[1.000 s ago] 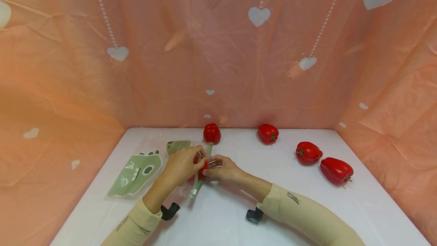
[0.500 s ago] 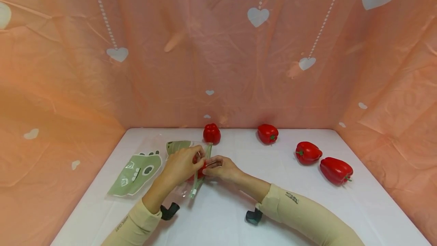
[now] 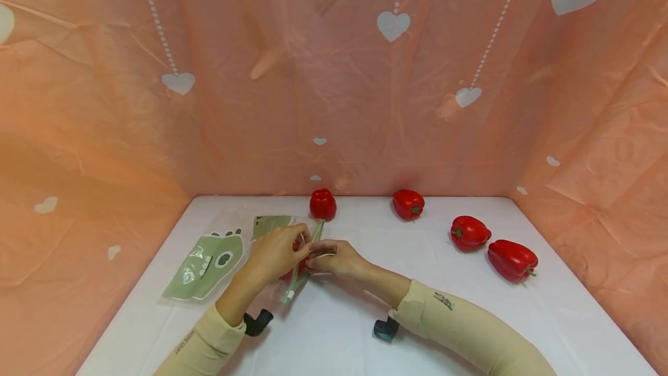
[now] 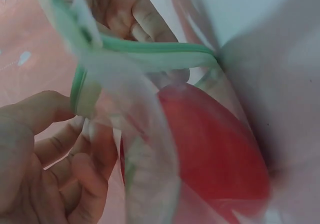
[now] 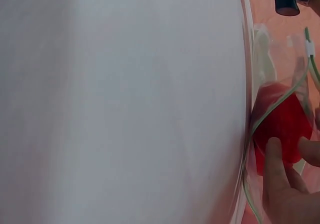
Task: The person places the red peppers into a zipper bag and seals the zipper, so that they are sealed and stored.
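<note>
A clear zip bag (image 3: 268, 225) with a green zip edge lies with its mouth toward the right. My left hand (image 3: 276, 251) pinches the zip edge (image 4: 77, 94) between thumb and fingers, keeping the mouth spread. A red bell pepper (image 4: 210, 149) sits mostly within the bag, its sides showing through the plastic. From the right, my right hand (image 3: 336, 255) reaches to the mouth, with the thumb and fingers (image 5: 274, 159) on the pepper's near end. The white slider (image 3: 290, 294) hangs at the zip's near end.
Clear plastic printed with a green cartoon face (image 3: 209, 266) lies flat on the left. One bell pepper (image 3: 323, 205) stands behind the bag, another (image 3: 409, 204) at the back, and two (image 3: 470, 233) to the right. Orange cloth (image 3: 355, 103) walls the white table (image 3: 396, 300).
My right hand has shifted slightly left with the pepper, which is deeper in the bag. The zip edge and slider have moved a little left. The left hand keeps its hold.
</note>
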Motion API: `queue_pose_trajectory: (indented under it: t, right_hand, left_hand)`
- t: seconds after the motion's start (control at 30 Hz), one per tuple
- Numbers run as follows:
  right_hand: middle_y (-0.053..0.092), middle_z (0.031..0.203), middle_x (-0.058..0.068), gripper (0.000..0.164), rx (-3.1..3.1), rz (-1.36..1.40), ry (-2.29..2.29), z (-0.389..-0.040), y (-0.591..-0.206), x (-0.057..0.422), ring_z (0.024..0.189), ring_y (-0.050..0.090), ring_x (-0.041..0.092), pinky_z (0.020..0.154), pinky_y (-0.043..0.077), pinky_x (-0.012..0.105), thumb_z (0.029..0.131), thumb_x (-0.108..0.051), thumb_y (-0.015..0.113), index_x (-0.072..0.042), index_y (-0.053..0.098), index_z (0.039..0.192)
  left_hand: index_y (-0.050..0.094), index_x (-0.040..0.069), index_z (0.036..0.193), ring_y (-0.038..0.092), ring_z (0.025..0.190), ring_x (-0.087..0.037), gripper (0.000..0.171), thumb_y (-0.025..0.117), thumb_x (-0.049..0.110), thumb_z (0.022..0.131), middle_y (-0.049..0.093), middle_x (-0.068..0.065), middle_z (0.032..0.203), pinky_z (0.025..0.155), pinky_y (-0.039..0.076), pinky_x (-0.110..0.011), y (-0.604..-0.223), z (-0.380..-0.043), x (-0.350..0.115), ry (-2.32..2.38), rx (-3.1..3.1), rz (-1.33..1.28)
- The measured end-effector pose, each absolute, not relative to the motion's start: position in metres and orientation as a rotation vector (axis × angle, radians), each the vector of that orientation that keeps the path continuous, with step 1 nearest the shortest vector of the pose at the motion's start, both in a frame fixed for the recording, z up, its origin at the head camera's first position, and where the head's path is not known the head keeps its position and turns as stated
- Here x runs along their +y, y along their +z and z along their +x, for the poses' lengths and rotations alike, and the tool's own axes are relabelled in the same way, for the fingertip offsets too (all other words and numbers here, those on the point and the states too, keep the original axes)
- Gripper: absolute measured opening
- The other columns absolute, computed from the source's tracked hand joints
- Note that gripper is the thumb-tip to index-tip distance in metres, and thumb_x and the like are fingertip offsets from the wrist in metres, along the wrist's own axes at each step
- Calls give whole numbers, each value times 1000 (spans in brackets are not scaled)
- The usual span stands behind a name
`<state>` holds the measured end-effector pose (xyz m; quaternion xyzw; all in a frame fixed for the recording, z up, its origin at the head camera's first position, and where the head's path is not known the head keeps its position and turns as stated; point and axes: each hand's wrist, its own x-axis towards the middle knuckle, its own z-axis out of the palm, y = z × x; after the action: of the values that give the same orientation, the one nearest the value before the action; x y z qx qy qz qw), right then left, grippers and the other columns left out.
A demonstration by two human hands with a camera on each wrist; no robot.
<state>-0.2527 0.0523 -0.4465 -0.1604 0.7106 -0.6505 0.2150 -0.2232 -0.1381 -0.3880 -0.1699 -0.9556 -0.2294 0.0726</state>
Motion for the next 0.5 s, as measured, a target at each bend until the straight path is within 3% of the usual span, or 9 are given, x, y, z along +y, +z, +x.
queue_pose_trajectory:
  t: [0.13,0.3,0.5]
  right_hand:
    - [74,123,23,41,1972,-447,-1800,-255,-447,56,103,76,22,94,61,39,98,1,72,10,64,137]
    - [77,114,17,35,2103,-410,-1713,-260,-446,63,99,76,19,90,62,34,97,-3,75,6,69,131]
    - [75,108,22,33,2112,-357,-1777,-268,-443,71,92,78,26,86,64,38,97,3,71,14,65,127]
  left_hand:
    - [69,19,95,53,65,-11,12,81,18,95,62,9,73,57,44,-32,-388,-223,-139,-673,-2883,-511]
    - [68,21,92,52,65,-12,13,80,18,95,59,10,70,57,42,-32,-389,-223,-141,-672,-2907,-517]
    - [65,22,87,52,66,-12,17,79,16,95,58,10,69,58,42,-32,-388,-222,-141,-656,-2934,-525]
